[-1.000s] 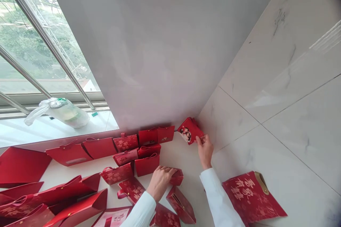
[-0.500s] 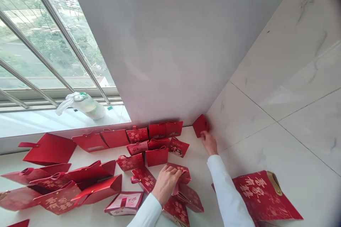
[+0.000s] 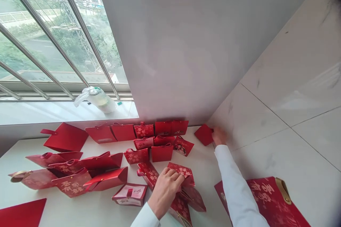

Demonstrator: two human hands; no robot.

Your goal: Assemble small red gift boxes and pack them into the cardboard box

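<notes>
- Plain red bag (image 3: 204, 135): tilted, far corner of the white surface (image 3: 87, 211), where grey wall (image 3: 186, 49) and marbled tiles (image 3: 293, 88) meet.
- My right hand (image 3: 220, 137) is at that bag's right edge; fingertips hidden, can't tell if pinching. Tiles crowd it on the right.
- My left hand (image 3: 165, 189): fingers bent, side by side over a patterned red box (image 3: 188, 174); tips hidden, can't tell if pinching. Hand hides part of the box.
- Dark red box (image 3: 195, 199) just beyond my left hand, partly under the patterned one.
- Photo-printed red bag (image 3: 183, 146) near, left of the plain one; back row (image 3: 124, 133) of red bags along the grey wall.
- Pink-and-white box (image 3: 130, 194) left of my left wrist.
- My right sleeve (image 3: 241, 191) covers part of a large red bag (image 3: 283, 207) with gold handle.
- Tied plastic bag (image 3: 102, 101) on the sill, by window bars (image 3: 105, 65).
</notes>
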